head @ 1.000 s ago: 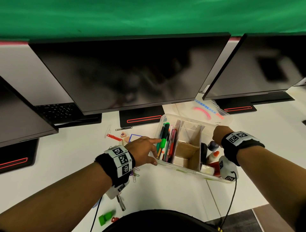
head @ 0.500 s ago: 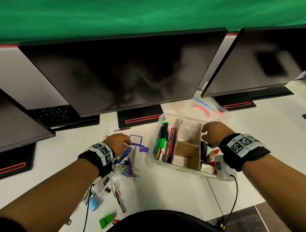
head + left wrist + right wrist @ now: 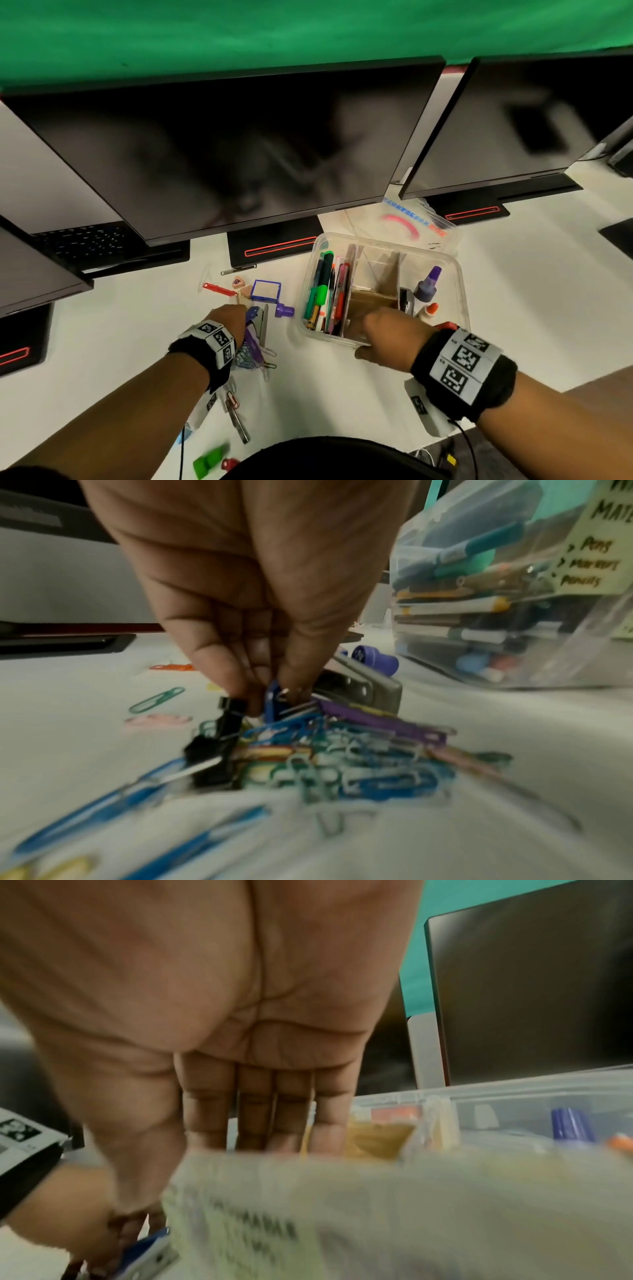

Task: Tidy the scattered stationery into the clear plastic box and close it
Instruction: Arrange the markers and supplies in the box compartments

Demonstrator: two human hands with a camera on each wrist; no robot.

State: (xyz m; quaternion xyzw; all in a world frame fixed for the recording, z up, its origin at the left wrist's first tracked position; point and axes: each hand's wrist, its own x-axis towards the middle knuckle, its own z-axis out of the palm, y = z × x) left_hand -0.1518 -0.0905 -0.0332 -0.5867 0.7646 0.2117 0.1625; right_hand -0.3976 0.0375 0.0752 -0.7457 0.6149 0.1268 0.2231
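The clear plastic box (image 3: pixel 459 291) stands open on the white desk, with pens (image 3: pixel 325 294) in its left compartment and glue bottles (image 3: pixel 428 287) in its right one. My right hand (image 3: pixel 380 329) holds the box's near wall (image 3: pixel 514 1093) at the middle compartment, fingers (image 3: pixel 263 1110) inside and thumb outside. My left hand (image 3: pixel 245 310) reaches into a pile of coloured paper clips (image 3: pixel 251 353) left of the box. Its fingertips (image 3: pixel 270 693) pinch a blue binder clip (image 3: pixel 272 707). A black binder clip (image 3: pixel 219 750) lies beside it.
The box's lid (image 3: pixel 404 222) lies behind it under the monitors (image 3: pixel 239 147). Around the pile lie a purple stamp (image 3: pixel 284 311), a grey stapler (image 3: pixel 359 693), a blue-framed item (image 3: pixel 265 290), a red clip (image 3: pixel 219 289) and an eraser (image 3: pixel 238 282). A green item (image 3: pixel 209 459) sits near the desk's front edge.
My left hand left the box's pen side, went to the blue-framed item, then dropped onto the clip pile. My right hand came from the right compartment to the near wall.
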